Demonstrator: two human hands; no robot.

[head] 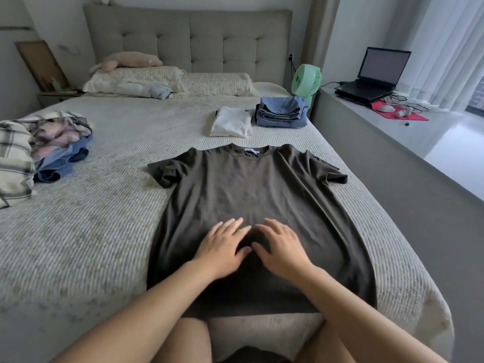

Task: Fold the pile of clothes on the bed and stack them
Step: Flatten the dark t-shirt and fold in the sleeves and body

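Lying lengthwise, dark T-shirt [243, 189] collar toward headboard [188, 38]

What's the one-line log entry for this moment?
step: smoothing | item: dark t-shirt flat on bed | left hand, right hand: flat on shirt | folded: white top, jeans

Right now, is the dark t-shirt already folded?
No, the dark t-shirt lies spread flat on the bed, both sleeves out, with the left hand and right hand flat on it.
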